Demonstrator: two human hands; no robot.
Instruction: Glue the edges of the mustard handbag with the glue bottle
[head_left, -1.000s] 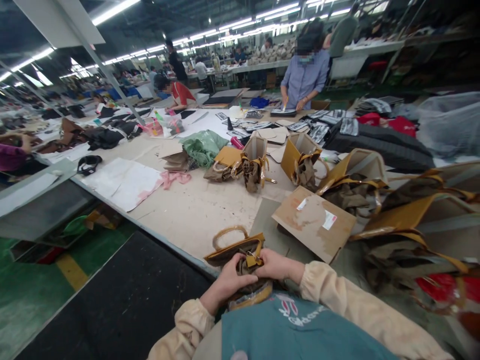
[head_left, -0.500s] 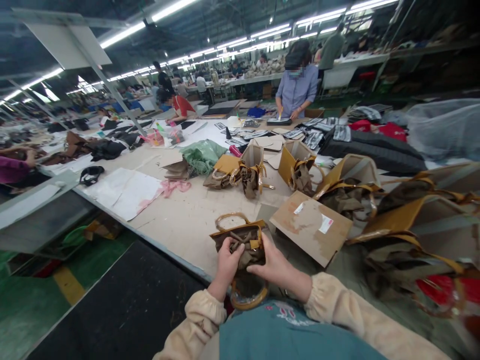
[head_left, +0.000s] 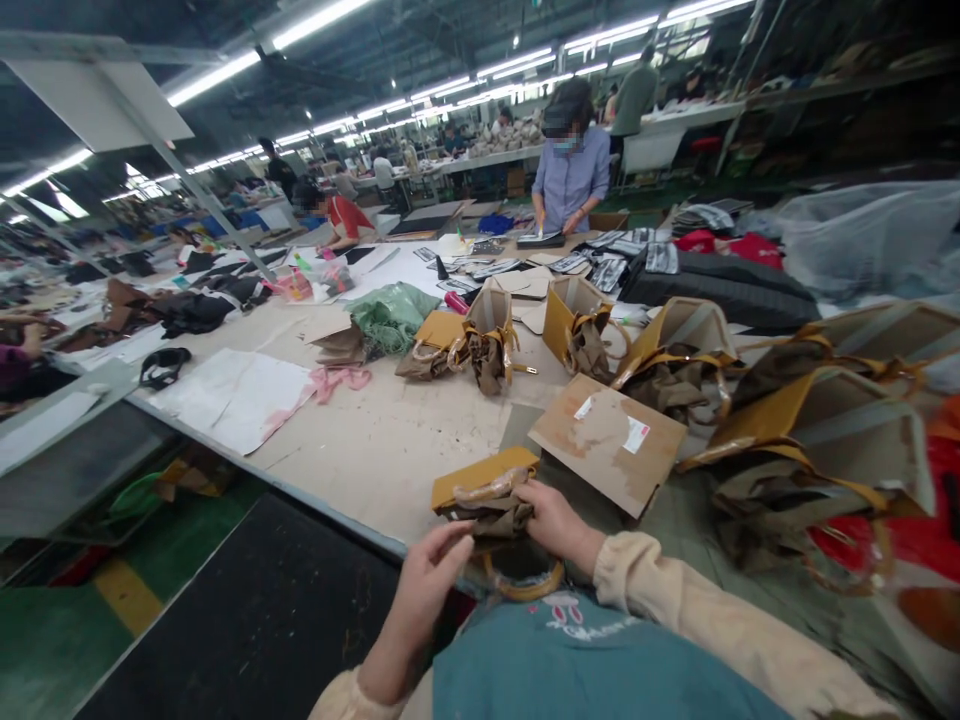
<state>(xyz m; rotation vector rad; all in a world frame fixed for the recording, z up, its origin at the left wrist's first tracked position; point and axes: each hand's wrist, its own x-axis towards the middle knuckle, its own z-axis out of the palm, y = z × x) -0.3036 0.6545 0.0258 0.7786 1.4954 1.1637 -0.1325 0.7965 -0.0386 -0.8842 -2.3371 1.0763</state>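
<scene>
A small bag point(head_left: 486, 478) with a mustard-yellow panel, olive-brown fabric and plastic-wrapped handles lies at the table's front edge, close to my body. My right hand point(head_left: 556, 520) grips the brown fabric at the bag's right side. At its lower left, my left hand point(head_left: 439, 565) has its fingertips by the fabric edge, thumb and fingers close together; whether they pinch anything is hard to see. One handle loops up over the yellow panel, and the other point(head_left: 525, 588) hangs toward my apron.
Several similar bags point(head_left: 802, 420) stand on the right. A cardboard piece point(head_left: 607, 440) lies right of my hands. Green plastic point(head_left: 394, 315) and white sheets point(head_left: 236, 395) are farther left. Across the table a person point(head_left: 566, 165) in a blue shirt works.
The bag has turned so its yellow panel faces up, and its upper handle has folded over. My left hand has moved down and left from the fabric's middle; my right hand now grips the fabric.
</scene>
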